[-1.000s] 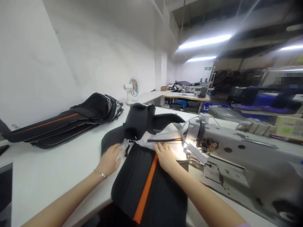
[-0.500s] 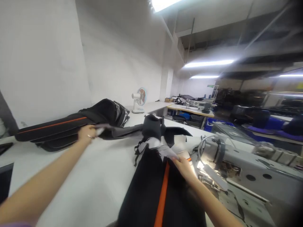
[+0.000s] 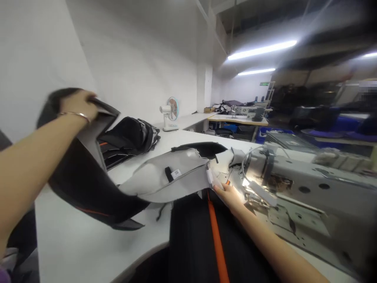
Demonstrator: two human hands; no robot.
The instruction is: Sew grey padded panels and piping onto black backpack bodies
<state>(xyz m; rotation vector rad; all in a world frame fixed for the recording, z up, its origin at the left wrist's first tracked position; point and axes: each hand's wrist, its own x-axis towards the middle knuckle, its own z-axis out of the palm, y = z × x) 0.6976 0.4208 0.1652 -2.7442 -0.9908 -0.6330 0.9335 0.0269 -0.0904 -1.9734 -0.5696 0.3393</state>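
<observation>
A large black fabric cover (image 3: pixel 191 236) with an orange stripe lies over the table edge and hangs towards me. Part of it is turned over, so its pale grey backing (image 3: pixel 159 177) and a small white label (image 3: pixel 176 174) show. My left hand (image 3: pixel 79 104) is raised at the left, its fingers closed on a lifted black section of the cover. Beside the sewing machine (image 3: pixel 300 188), my right hand (image 3: pixel 229 196) pinches the edge of the grey backing where it meets the black fabric. The machine's lit needle area is just right of that hand.
Another black cover (image 3: pixel 126 133) lies folded on the white table (image 3: pixel 73 243) by the wall. A small fan (image 3: pixel 170 114) stands further back. Beyond it is another sewing table (image 3: pixel 235 118) with a machine, and blue crates (image 3: pixel 262 135) are near it.
My left hand has risen and moved left, lifting a section of the cover and turning its grey backing into view. My right hand stays near the machine, still gripping the edge.
</observation>
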